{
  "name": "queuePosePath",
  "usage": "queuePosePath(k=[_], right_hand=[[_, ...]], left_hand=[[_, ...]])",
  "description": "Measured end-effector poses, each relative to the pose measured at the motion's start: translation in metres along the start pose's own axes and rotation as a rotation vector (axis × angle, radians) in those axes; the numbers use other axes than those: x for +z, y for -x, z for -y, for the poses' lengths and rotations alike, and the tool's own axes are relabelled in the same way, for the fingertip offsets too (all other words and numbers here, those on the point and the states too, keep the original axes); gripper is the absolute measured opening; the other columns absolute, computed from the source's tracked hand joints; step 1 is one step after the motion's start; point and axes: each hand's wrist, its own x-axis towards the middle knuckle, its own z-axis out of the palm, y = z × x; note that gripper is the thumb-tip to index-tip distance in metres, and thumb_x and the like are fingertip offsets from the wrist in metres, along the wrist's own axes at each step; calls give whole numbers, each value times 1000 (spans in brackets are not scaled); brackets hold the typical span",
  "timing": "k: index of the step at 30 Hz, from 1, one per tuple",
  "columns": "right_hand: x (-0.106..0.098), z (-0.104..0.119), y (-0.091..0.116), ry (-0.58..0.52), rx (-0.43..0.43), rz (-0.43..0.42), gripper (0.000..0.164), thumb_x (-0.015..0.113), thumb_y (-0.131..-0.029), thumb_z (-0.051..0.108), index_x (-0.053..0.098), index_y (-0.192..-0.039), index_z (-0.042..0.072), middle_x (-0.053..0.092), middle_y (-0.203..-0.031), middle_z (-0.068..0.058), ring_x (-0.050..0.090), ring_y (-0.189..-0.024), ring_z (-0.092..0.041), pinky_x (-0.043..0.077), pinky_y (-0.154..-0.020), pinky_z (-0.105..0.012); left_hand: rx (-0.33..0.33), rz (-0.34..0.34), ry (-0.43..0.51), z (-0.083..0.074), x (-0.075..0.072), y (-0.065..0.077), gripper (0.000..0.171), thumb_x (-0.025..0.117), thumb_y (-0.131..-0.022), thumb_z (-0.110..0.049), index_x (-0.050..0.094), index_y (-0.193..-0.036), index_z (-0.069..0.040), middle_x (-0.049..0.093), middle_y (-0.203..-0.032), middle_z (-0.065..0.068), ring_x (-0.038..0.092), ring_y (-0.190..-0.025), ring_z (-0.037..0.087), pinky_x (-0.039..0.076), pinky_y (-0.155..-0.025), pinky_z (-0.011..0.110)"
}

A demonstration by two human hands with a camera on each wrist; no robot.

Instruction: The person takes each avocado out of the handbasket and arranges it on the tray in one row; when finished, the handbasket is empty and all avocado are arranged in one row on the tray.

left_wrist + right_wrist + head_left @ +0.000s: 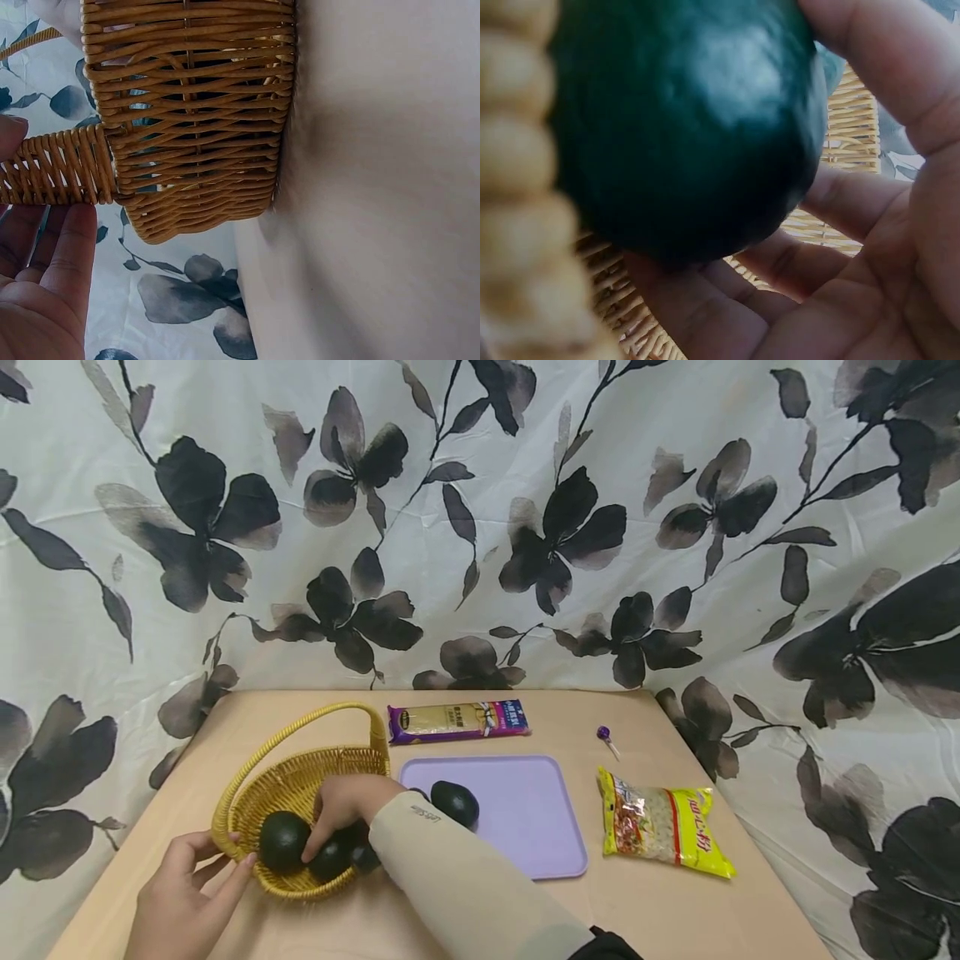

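A flowery cloth (465, 568) hangs behind the table (675, 910). At left, the left hand (183, 893) pinches a yellow basket (296, 783) by its handle. A sleeve (465, 877) blocks part of the purple tray (525, 810). A yellow bag (663, 822), right, shows red characters; the far packet (459, 721) has writing too small to read. In the basket, the right hand (345, 810) curls around a dark green fruit (690, 135). A tiny lollipop (604, 734) lies far right.
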Motion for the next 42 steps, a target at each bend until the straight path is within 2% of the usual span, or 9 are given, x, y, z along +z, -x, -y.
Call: queuePosePath(k=[1,3,10,12,16,22,25,31,42], right_hand=[[0,-1,-1,-10,-5,6,45,95,-70,42,74,-105,25,66,-97,16,59,-89,-3,57,-77,-17],[1,-2,-1,-32,-16,22,47,95,-71,39,74,-111,26,66,-103,17,59,-94,-2,56,-83,-16],[-5,-5,1,-42,-70,44,51,93,-73,35,73,-120,26,67,-112,17,59,-101,-1,55,-88,-15],[-7,-6,2,-35,-85,27,51,93,-73,36,73,-119,24,68,-110,16,59,-98,0,55,-85,-13],[-10,-10,4,-48,-105,-17,49,94,-72,35,74,-114,21,67,-105,15,59,-93,-1,55,-80,-12],[-13,-15,5,-86,-113,-91,53,93,-73,37,73,-121,24,65,-124,14,58,-110,-2,53,-92,-13],[-13,-17,6,-139,-119,-126,55,93,-73,35,73,-123,24,63,-130,14,56,-114,-2,52,-96,-14],[-15,-27,6,-282,-145,-170,56,94,-71,33,73,-123,24,64,-122,13,56,-101,-3,54,-90,-17],[-20,-43,13,-483,-211,-213,56,94,-74,30,70,-124,23,65,-116,9,61,-104,-7,58,-91,-20]], left_hand=[[-1,0,3,0,1,0,52,88,-78,-2,54,-118,0,62,-112,13,68,-100,18,44,-80,-11],[-3,0,-1,1,2,0,52,88,-78,-2,54,-118,0,62,-112,11,68,-100,26,44,-80,-11],[-1,3,-3,-1,0,0,53,88,-78,-2,54,-118,0,62,-111,12,68,-100,27,45,-79,-10],[-2,5,3,-1,-1,-1,53,88,-78,-2,54,-118,1,62,-111,13,68,-101,35,44,-78,-11],[-4,8,-3,-3,0,-1,53,88,-78,-2,53,-118,0,62,-111,13,67,-101,35,44,-78,-11],[-3,4,-1,-2,0,-1,53,87,-79,-2,53,-119,1,62,-112,12,67,-101,30,44,-79,-11],[-10,0,-9,-3,0,0,53,87,-79,-2,53,-119,1,62,-112,13,68,-102,31,44,-79,-11],[-25,7,-25,-3,0,0,53,86,-80,-3,52,-120,1,62,-115,18,68,-103,41,43,-78,-11],[-33,9,-23,-1,1,0,53,87,-80,-4,52,-120,0,62,-114,17,68,-103,40,43,-78,-12]])
